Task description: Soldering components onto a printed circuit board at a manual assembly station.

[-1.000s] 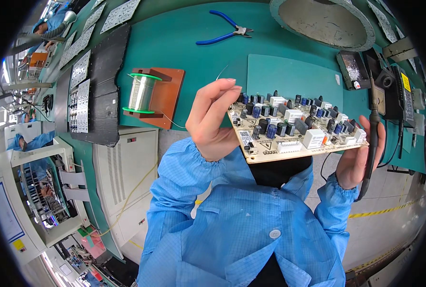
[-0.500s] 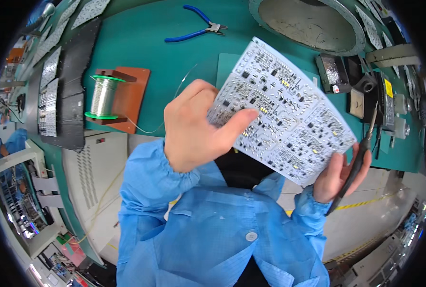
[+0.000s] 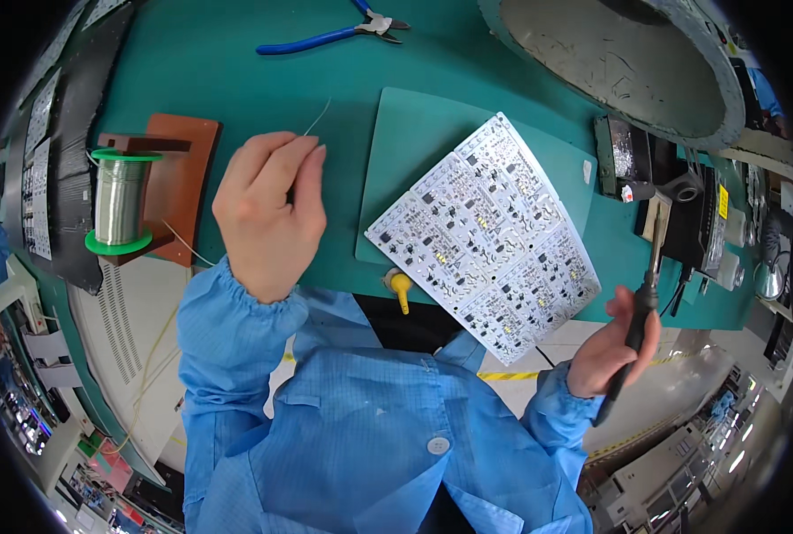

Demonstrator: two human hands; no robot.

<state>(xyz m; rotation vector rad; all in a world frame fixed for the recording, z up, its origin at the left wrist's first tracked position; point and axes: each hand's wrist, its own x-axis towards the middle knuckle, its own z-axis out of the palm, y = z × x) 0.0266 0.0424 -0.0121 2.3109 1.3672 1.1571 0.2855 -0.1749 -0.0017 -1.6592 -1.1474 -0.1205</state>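
Note:
My left hand (image 3: 270, 214) is closed in a pinch on thin solder wire (image 3: 323, 114), whose free end sticks up past the fingertips. To its left, a green-flanged solder spool (image 3: 119, 200) sits on a brown stand (image 3: 189, 187); wire trails from there toward my left wrist. A white circuit board (image 3: 494, 236) full of small parts lies tilted on a pale green mat (image 3: 396, 133), its near corner jutting past the table edge. Right of the board, my right hand (image 3: 610, 347) grips a dark-handled soldering iron (image 3: 635, 343), tip pointing away from me, apart from the board.
Blue-handled cutters (image 3: 312, 40) lie at the back. A large round grey hood (image 3: 619, 62) stands back right, above a soldering iron stand (image 3: 681, 191). Black padding with boards (image 3: 63, 160) lines the left side. A yellow-tipped piece (image 3: 400, 287) projects at the table's front edge.
The board has gone from being held up in my hands to lying on the mat. My left hand has moved left, off the board, with the solder wire. My right hand still holds the iron.

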